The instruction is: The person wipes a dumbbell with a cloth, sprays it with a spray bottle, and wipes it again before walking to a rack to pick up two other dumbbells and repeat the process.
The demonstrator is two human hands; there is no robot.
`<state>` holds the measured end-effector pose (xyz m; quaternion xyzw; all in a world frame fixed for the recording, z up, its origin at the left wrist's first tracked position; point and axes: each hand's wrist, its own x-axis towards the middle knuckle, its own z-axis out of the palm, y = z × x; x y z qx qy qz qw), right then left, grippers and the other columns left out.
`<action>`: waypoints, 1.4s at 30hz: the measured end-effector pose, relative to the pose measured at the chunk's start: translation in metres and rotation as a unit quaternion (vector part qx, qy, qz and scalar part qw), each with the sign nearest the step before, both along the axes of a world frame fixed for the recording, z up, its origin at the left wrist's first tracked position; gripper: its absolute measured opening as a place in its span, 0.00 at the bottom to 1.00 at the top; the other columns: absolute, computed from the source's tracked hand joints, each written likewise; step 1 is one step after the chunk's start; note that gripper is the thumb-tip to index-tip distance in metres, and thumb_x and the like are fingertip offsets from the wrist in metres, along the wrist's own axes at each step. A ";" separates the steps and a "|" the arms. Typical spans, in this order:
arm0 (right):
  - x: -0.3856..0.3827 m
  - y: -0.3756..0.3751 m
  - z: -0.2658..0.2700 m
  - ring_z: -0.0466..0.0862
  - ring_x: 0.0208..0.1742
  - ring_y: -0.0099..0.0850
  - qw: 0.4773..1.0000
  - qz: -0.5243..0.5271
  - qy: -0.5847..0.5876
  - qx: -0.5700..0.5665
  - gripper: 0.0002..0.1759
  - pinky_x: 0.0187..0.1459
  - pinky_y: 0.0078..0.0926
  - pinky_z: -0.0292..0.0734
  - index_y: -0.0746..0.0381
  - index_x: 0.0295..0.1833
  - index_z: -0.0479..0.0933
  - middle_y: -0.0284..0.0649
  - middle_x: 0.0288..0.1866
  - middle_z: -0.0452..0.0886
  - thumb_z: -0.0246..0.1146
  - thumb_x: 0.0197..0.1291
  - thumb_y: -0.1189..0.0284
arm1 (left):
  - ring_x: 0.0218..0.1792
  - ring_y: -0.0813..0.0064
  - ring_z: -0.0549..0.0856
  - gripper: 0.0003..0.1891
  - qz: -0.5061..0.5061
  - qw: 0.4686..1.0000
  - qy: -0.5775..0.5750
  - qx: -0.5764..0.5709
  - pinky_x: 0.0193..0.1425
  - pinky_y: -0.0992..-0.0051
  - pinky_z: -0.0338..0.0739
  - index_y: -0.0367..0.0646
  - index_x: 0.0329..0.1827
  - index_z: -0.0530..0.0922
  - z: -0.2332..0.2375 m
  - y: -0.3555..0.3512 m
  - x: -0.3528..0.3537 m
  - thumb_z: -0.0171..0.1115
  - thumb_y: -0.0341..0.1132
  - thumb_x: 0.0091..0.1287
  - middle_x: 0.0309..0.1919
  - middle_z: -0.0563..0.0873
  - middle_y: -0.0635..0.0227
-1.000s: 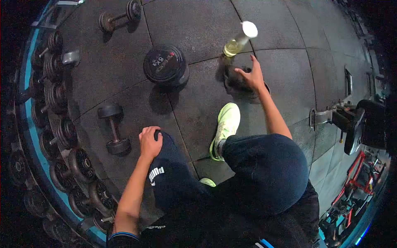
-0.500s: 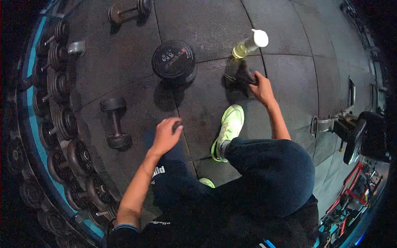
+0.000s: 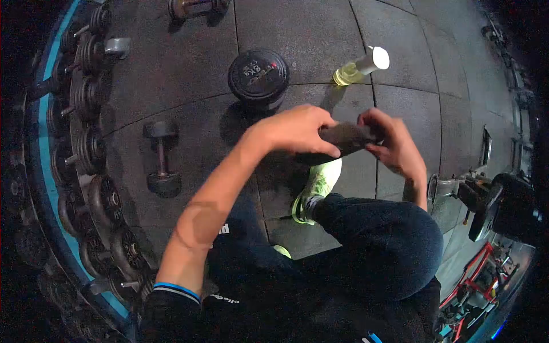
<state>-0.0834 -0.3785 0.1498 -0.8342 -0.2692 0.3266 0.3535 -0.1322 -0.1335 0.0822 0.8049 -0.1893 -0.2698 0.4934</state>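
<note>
A dark, soft-looking item (image 3: pixel 346 136), too blurred to name, is stretched between my two hands above my light green shoe (image 3: pixel 323 178). My left hand (image 3: pixel 297 131) grips its left end, thumb below and fingers above. At its right end, my right hand (image 3: pixel 394 143) pinches it with curled fingers. Beyond my left hand, an 8 kg black dumbbell (image 3: pixel 258 75) stands on end on the floor. A bottle (image 3: pixel 357 67) with a white cap and yellow liquid is on the floor beyond my right hand.
A small dumbbell (image 3: pixel 162 157) lies at the left on the dark tiled floor (image 3: pixel 320 28), another (image 3: pixel 197 7) at the top. Racked weights (image 3: pixel 91 148) line the left side. At the right is a black padded machine (image 3: pixel 509 200), with red-framed equipment (image 3: pixel 474 274) below it.
My left hand has moved up and right and taken hold of the dark item. My right hand has moved right and slightly down, lifting the item from near the bottle.
</note>
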 end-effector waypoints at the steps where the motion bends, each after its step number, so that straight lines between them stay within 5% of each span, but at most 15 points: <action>1: 0.004 0.002 0.003 0.85 0.51 0.38 0.998 0.001 -0.062 -0.023 0.24 0.53 0.37 0.79 0.65 0.51 0.75 0.49 0.46 0.83 0.71 0.46 0.86 | 0.48 0.62 0.89 0.25 -0.008 0.999 -0.053 -0.005 0.53 0.65 0.80 0.33 0.49 0.84 0.006 0.008 0.002 0.77 0.47 0.60 0.43 0.90 0.55; 4: 0.009 0.011 0.008 0.82 0.48 0.52 0.971 -0.014 -0.239 -0.029 0.24 0.51 0.41 0.79 0.64 0.50 0.78 0.51 0.44 0.81 0.72 0.44 0.84 | 0.51 0.70 0.87 0.28 -0.025 0.998 0.020 -0.060 0.55 0.67 0.79 0.34 0.54 0.80 0.052 0.032 0.005 0.78 0.45 0.60 0.46 0.88 0.59; 7: 0.033 0.009 -0.019 0.82 0.47 0.51 0.929 0.006 -0.346 0.133 0.25 0.51 0.40 0.78 0.63 0.50 0.80 0.50 0.43 0.80 0.72 0.41 0.83 | 0.53 0.74 0.84 0.33 0.040 0.991 -0.112 -0.064 0.57 0.68 0.80 0.38 0.65 0.74 0.078 0.059 -0.010 0.78 0.42 0.60 0.53 0.86 0.61; 10: 0.046 0.039 -0.013 0.82 0.51 0.52 0.938 -0.039 -0.342 0.035 0.30 0.55 0.40 0.79 0.62 0.53 0.80 0.48 0.45 0.80 0.72 0.38 0.82 | 0.55 0.70 0.84 0.37 0.056 0.971 0.123 -0.199 0.62 0.67 0.80 0.42 0.73 0.68 0.078 0.096 -0.017 0.76 0.39 0.63 0.58 0.84 0.61; 13: 0.058 0.087 -0.046 0.83 0.54 0.48 0.910 -0.102 -0.343 0.210 0.34 0.59 0.37 0.79 0.63 0.64 0.73 0.50 0.58 0.78 0.70 0.47 0.84 | 0.57 0.69 0.84 0.35 0.111 0.949 0.190 -0.226 0.66 0.66 0.78 0.44 0.75 0.67 0.071 0.148 -0.015 0.72 0.37 0.67 0.61 0.83 0.60; 15: 0.056 0.135 -0.064 0.82 0.61 0.49 0.873 -0.165 -0.255 0.382 0.36 0.65 0.40 0.77 0.65 0.68 0.69 0.52 0.64 0.74 0.70 0.50 0.81 | 0.59 0.69 0.83 0.33 0.252 0.937 0.127 -0.204 0.68 0.64 0.75 0.44 0.78 0.65 0.043 0.171 -0.007 0.66 0.41 0.73 0.63 0.82 0.62; 17: 0.051 0.161 -0.099 0.71 0.74 0.53 0.897 -0.093 -0.343 0.261 0.41 0.71 0.50 0.70 0.68 0.70 0.66 0.57 0.70 0.69 0.75 0.56 0.63 | 0.62 0.73 0.80 0.29 0.393 0.918 -0.031 -0.038 0.69 0.64 0.73 0.44 0.77 0.67 -0.012 0.182 0.015 0.60 0.46 0.77 0.65 0.82 0.67; 20: 0.005 0.191 -0.136 0.55 0.83 0.59 0.928 -0.029 -0.367 0.056 0.58 0.74 0.71 0.56 0.70 0.77 0.63 0.59 0.81 0.59 0.66 0.56 0.34 | 0.61 0.76 0.80 0.24 0.319 0.945 -0.015 -0.066 0.65 0.72 0.73 0.48 0.69 0.78 -0.093 0.192 0.043 0.57 0.51 0.79 0.60 0.84 0.73; 23: -0.002 0.194 -0.132 0.55 0.83 0.60 0.905 -0.005 -0.424 0.041 0.60 0.76 0.69 0.53 0.71 0.77 0.63 0.59 0.82 0.59 0.66 0.55 0.33 | 0.59 0.77 0.82 0.25 0.419 0.881 0.127 -0.180 0.64 0.73 0.75 0.38 0.69 0.77 -0.096 0.146 0.045 0.54 0.49 0.81 0.60 0.84 0.69; 29: 0.044 0.185 -0.135 0.60 0.83 0.48 0.879 0.161 -0.440 0.084 0.57 0.79 0.62 0.53 0.66 0.81 0.59 0.49 0.83 0.62 0.66 0.56 0.40 | 0.60 0.74 0.83 0.22 0.497 0.768 0.188 -0.359 0.66 0.71 0.78 0.38 0.70 0.75 -0.103 0.129 0.030 0.48 0.44 0.84 0.60 0.84 0.63; 33: 0.058 0.169 -0.133 0.57 0.86 0.42 0.862 0.254 -0.425 0.111 0.53 0.80 0.62 0.49 0.61 0.83 0.58 0.43 0.85 0.58 0.65 0.58 0.44 | 0.62 0.72 0.82 0.22 0.555 0.705 0.091 -0.431 0.68 0.69 0.76 0.38 0.71 0.73 -0.101 0.089 0.000 0.45 0.45 0.85 0.62 0.82 0.61; 40: -0.022 0.129 -0.142 0.59 0.85 0.38 0.854 0.210 -0.473 0.043 0.39 0.81 0.54 0.53 0.61 0.81 0.61 0.40 0.85 0.60 0.56 0.63 0.69 | 0.68 0.69 0.77 0.26 0.520 0.828 0.069 -0.198 0.74 0.71 0.68 0.35 0.74 0.73 -0.084 0.102 0.004 0.42 0.46 0.86 0.70 0.79 0.61; 42: -0.021 0.120 -0.141 0.59 0.85 0.37 0.862 0.207 -0.461 0.044 0.39 0.81 0.54 0.52 0.60 0.82 0.60 0.40 0.85 0.60 0.56 0.64 0.69 | 0.70 0.69 0.76 0.26 0.506 0.849 0.010 -0.150 0.75 0.70 0.66 0.35 0.74 0.73 -0.092 0.100 0.003 0.41 0.46 0.86 0.70 0.78 0.60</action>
